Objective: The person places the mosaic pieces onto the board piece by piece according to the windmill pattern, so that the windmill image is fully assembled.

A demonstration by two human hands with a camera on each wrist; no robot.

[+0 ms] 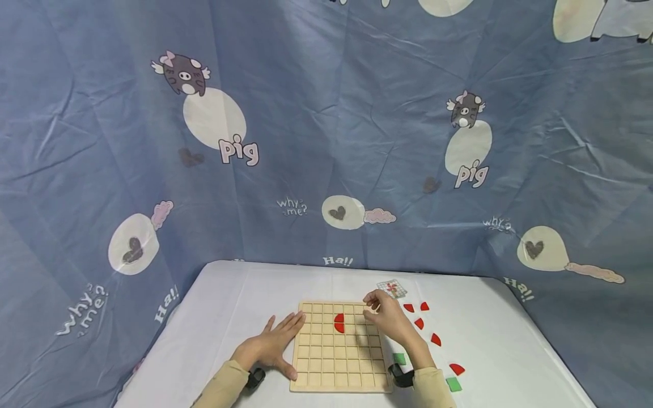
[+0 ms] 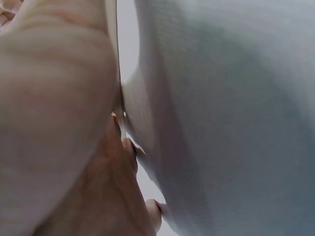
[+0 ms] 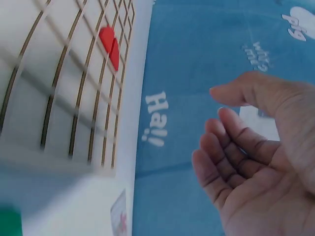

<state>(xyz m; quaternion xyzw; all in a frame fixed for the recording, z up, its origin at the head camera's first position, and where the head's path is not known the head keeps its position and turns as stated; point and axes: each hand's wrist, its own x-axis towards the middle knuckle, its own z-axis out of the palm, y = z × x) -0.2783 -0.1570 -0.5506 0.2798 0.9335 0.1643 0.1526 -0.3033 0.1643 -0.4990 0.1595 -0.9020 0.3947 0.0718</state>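
Note:
A square wooden grid board [image 1: 321, 365] lies on the white table. Two red quarter-circle pieces, an upper one [image 1: 339, 318] and a lower one [image 1: 339, 327], sit in adjoining cells near its far side. My left hand [image 1: 272, 344] rests at the board's left edge with fingers spread; its skin [image 2: 54, 113] fills much of the left wrist view. Over the board's far right corner is my right hand [image 1: 390, 319], fingers loosely bent. In the right wrist view, a gap shows between thumb and fingers [image 3: 241, 157], and nothing is held.
Right of the board lie several loose red quarter-circles [image 1: 436, 339] and two green squares, one beside the board [image 1: 399, 358] and one nearer the front [image 1: 454, 384]. A printed pattern card [image 1: 391, 288] lies beyond the right hand. Blue printed cloth [image 1: 316, 141] hangs behind the table.

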